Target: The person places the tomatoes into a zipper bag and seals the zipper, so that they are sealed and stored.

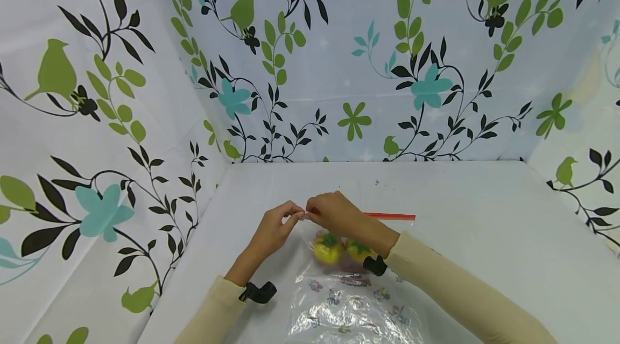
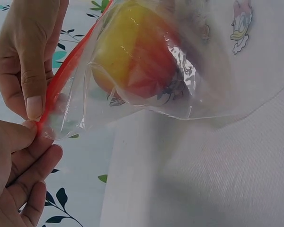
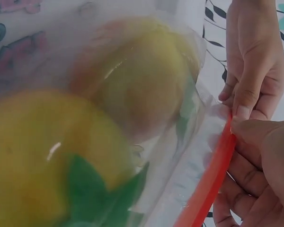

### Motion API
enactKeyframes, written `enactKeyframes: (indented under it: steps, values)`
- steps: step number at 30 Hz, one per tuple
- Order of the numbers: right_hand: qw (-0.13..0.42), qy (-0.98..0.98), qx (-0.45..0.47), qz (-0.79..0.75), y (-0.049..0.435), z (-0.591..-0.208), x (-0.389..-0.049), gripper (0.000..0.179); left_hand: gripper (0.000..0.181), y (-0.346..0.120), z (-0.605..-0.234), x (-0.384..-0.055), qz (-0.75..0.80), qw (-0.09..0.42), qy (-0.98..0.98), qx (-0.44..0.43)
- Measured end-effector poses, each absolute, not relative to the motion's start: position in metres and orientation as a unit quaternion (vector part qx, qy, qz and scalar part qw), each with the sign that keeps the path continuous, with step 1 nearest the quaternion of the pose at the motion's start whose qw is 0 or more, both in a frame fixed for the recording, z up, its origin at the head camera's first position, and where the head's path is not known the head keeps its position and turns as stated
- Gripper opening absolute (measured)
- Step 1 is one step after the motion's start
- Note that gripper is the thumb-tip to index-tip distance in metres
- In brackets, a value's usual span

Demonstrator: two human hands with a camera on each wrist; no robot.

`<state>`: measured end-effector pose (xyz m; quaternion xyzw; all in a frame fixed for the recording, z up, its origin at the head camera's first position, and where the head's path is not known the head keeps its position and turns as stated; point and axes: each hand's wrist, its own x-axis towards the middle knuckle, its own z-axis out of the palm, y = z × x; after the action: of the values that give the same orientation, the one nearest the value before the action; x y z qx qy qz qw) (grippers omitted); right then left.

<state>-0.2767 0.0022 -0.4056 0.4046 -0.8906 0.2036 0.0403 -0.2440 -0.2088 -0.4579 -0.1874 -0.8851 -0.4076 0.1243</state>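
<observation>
A clear zip bag (image 1: pixel 356 306) printed with cartoon figures lies on the table, its red zip strip (image 1: pixel 392 216) along the far edge. My left hand (image 1: pixel 273 231) pinches the strip's left end between thumb and fingers. Right beside it my right hand (image 1: pixel 336 215) grips the same strip, fingertips nearly meeting the left ones. Inside the bag are two round yellow-and-red fruits (image 2: pixel 135 52) with green leaves (image 3: pixel 87 189). In the head view my right wrist partly covers one fruit. The right wrist view shows the red strip (image 3: pixel 208 184) running under my right fingers.
The white table (image 1: pixel 494 225) stretches around the bag. A cloth (image 1: pixel 310 64) with printed leaves, birds and flowers hangs behind the table and along its sides. Black wrist camera mounts (image 1: pixel 259 293) sit at both cuffs, the right one over the bag.
</observation>
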Motion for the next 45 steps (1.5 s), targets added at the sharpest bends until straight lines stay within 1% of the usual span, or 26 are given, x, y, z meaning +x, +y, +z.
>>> enactKeyframes:
  steps: [4, 11, 16, 22, 28, 37, 45]
  values:
    - [0.038, -0.885, 0.407, 0.225, 0.002, -0.402, -0.276, 0.018, 0.009, -0.209, -0.458, -0.244, -0.416, 0.114, -0.883, -0.185]
    - [0.004, -0.878, 0.412, 0.243, -0.002, -0.402, -0.280, 0.015, 0.009, -0.210, -0.459, -0.244, -0.419, 0.108, -0.883, -0.182]
    - [-0.026, -0.869, 0.419, 0.263, -0.001, -0.404, -0.281, 0.012, 0.009, -0.211, -0.459, -0.243, -0.409, 0.109, -0.885, -0.195]
    - [-0.026, -0.858, 0.435, 0.271, 0.003, -0.405, -0.282, 0.010, 0.009, -0.211, -0.461, -0.245, -0.404, 0.118, -0.880, -0.220]
    - [-0.030, -0.849, 0.449, 0.276, 0.006, -0.406, -0.284, 0.011, 0.009, -0.211, -0.462, -0.246, -0.407, 0.110, -0.877, -0.231]
    - [-0.048, -0.847, 0.447, 0.282, 0.016, -0.401, -0.284, 0.009, 0.011, -0.210, -0.458, -0.244, -0.405, 0.106, -0.879, -0.229]
    - [-0.066, -0.859, 0.427, 0.275, 0.036, -0.399, -0.286, 0.005, 0.008, -0.214, -0.458, -0.246, -0.400, 0.112, -0.885, -0.213]
